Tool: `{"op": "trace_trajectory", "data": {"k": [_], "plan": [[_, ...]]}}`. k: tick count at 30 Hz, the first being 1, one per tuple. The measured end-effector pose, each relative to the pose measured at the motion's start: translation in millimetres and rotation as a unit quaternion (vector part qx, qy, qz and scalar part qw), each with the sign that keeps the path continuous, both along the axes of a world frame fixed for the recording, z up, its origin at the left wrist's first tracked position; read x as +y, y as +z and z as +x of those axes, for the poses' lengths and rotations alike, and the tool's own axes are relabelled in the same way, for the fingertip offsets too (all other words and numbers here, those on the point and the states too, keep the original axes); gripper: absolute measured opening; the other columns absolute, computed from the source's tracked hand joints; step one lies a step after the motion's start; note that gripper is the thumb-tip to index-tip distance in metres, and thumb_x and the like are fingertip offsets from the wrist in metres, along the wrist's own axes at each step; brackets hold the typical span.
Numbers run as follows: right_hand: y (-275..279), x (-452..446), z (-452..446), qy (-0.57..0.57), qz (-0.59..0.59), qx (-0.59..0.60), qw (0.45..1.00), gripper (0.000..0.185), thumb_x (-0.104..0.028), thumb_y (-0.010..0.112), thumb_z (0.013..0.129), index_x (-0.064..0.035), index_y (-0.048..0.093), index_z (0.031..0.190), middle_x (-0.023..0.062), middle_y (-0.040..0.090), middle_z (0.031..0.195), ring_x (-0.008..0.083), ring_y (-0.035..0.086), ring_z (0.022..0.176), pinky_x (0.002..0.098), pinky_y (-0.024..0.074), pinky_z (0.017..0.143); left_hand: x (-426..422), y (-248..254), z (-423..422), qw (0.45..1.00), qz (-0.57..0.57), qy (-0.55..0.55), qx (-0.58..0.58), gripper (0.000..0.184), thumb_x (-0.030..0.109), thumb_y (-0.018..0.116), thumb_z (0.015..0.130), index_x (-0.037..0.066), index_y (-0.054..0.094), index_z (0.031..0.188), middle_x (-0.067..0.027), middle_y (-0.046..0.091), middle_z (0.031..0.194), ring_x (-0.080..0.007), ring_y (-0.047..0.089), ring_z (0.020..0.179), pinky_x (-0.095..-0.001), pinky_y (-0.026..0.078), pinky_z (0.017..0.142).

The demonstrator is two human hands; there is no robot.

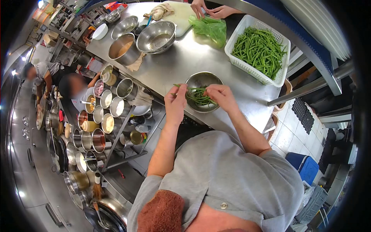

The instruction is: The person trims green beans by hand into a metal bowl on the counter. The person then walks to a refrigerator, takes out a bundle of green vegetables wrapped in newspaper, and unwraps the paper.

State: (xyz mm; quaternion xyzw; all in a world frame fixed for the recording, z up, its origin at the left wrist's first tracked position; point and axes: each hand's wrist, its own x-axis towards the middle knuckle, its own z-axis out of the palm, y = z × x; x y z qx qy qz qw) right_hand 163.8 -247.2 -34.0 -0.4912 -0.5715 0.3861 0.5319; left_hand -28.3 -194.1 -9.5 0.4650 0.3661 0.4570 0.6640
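Observation:
Over a steel bowl on the steel counter, my left hand is closed on green beans at the bowl's left side. Fingers pinched, my right hand holds the end of a green bean at the bowl's right rim. More green beans lie in the bowl between and below my hands. A white plastic basket heaped with green beans stands at the upper right.
Another person's hands touch a green plastic bag across the counter. Colanders and a pot stand at the upper left. Several containers fill the left shelf, with two people beyond. A metal post slants at right.

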Motion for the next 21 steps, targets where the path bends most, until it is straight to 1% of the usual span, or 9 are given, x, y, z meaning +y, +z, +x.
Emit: {"op": "trace_trajectory", "data": {"k": [2, 4, 6, 7, 8, 9, 13, 15, 21], "plan": [[0.9, 1.5, 4.5, 0.043, -0.131, 0.397, 0.907, 0.017, -0.013, 0.056, 0.089, 0.0022, 0.065, 0.088, 0.0011, 0.053, 0.062, 0.0079, 0.045, 0.051, 0.0232, 0.0337, 0.047, 2.8, -1.1, -3.8, 0.991, -0.056, -0.020, -0.118, 0.017, 0.018, 0.059, 0.095, 0.002, 0.064, 0.097, 0.0058, 0.056, 0.071, 0.0009, 0.039, 0.056, -0.0174, 0.027, 0.047], [2.9, 6.1, 6.9, -0.026, -0.102, 0.466, 0.878, 0.015, -0.011, 0.056, 0.090, 0.0000, 0.066, 0.094, -0.0019, 0.047, 0.059, 0.0035, 0.037, 0.048, 0.0184, 0.0251, 0.044, 8.5, 5.8, -8.3, 0.973, -0.076, 0.092, -0.199, 0.015, 0.018, 0.056, 0.096, 0.005, 0.062, 0.096, 0.0078, 0.049, 0.066, 0.0005, 0.030, 0.052, -0.0184, 0.018, 0.044], [6.9, 9.0, 22.7, -0.082, -0.093, 0.210, 0.970, 0.016, -0.010, 0.058, 0.089, -0.0004, 0.066, 0.099, 0.0021, 0.053, 0.064, 0.0099, 0.046, 0.050, 0.0244, 0.0345, 0.046, 12.7, 15.3, -24.5, 0.978, -0.041, 0.064, -0.194, 0.017, 0.019, 0.057, 0.096, 0.005, 0.060, 0.087, 0.0065, 0.051, 0.066, -0.0015, 0.036, 0.053, -0.0195, 0.023, 0.044], [8.5, 10.7, 22.5, -0.080, -0.095, 0.210, 0.970, 0.016, -0.010, 0.058, 0.089, -0.0004, 0.066, 0.099, 0.0021, 0.053, 0.064, 0.0099, 0.046, 0.050, 0.0244, 0.0345, 0.046, 11.9, 17.7, -29.3, 0.998, 0.034, 0.060, 0.007, 0.017, 0.019, 0.058, 0.095, 0.004, 0.058, 0.086, 0.0032, 0.052, 0.066, -0.0050, 0.040, 0.054, -0.0227, 0.028, 0.045], [9.1, 9.6, 21.3, -0.099, -0.015, -0.005, 0.995, 0.018, -0.010, 0.060, 0.088, -0.0008, 0.065, 0.103, 0.0049, 0.057, 0.071, 0.0154, 0.051, 0.055, 0.0291, 0.0393, 0.050, 8.5, 18.1, -32.8, 0.971, 0.104, 0.051, 0.209, 0.018, 0.018, 0.058, 0.094, 0.003, 0.057, 0.084, -0.0001, 0.054, 0.065, -0.0086, 0.044, 0.054, -0.0259, 0.033, 0.046], [11.9, 9.5, 20.8, -0.112, 0.070, -0.220, 0.967, 0.022, -0.011, 0.061, 0.087, -0.0013, 0.065, 0.106, 0.0077, 0.061, 0.078, 0.0209, 0.056, 0.060, 0.0337, 0.0442, 0.054, 6.1, 17.0, -27.4, 0.904, 0.308, 0.030, 0.294, 0.014, 0.015, 0.059, 0.090, 0.002, 0.057, 0.087, -0.0105, 0.059, 0.068, -0.0231, 0.056, 0.058, -0.0364, 0.043, 0.054], [41.1, -2.6, -4.4, -0.037, 0.096, -0.171, 0.980, 0.021, -0.009, 0.062, 0.083, -0.0029, 0.065, 0.103, 0.0115, 0.061, 0.091, 0.0306, 0.060, 0.074, 0.0407, 0.0477, 0.066, -18.7, 12.3, -8.7, 0.825, 0.411, -0.077, 0.380, 0.011, 0.013, 0.060, 0.086, 0.003, 0.060, 0.089, -0.0170, 0.061, 0.074, -0.0378, 0.059, 0.070, -0.0434, 0.048, 0.062], [39.9, -9.9, -7.6, 0.090, 0.129, -0.305, 0.939, 0.015, -0.008, 0.060, 0.083, -0.0023, 0.064, 0.095, 0.0122, 0.061, 0.086, 0.0328, 0.060, 0.076, 0.0417, 0.0473, 0.066, -23.8, 13.9, -10.9, 0.817, 0.399, -0.105, 0.402, 0.010, 0.012, 0.062, 0.086, 0.003, 0.062, 0.090, -0.0166, 0.062, 0.076, -0.0364, 0.060, 0.071, -0.0421, 0.047, 0.062], [25.8, -22.2, -8.4, 0.135, 0.111, -0.282, 0.943, 0.010, -0.008, 0.057, 0.084, -0.0006, 0.063, 0.088, 0.0117, 0.059, 0.074, 0.0306, 0.059, 0.069, 0.0391, 0.0464, 0.062, -35.4, 10.4, -18.3, 0.789, 0.398, -0.163, 0.438, 0.009, 0.011, 0.063, 0.085, 0.004, 0.064, 0.091, -0.0136, 0.062, 0.080, -0.0336, 0.060, 0.072, -0.0403, 0.047, 0.061]]}}
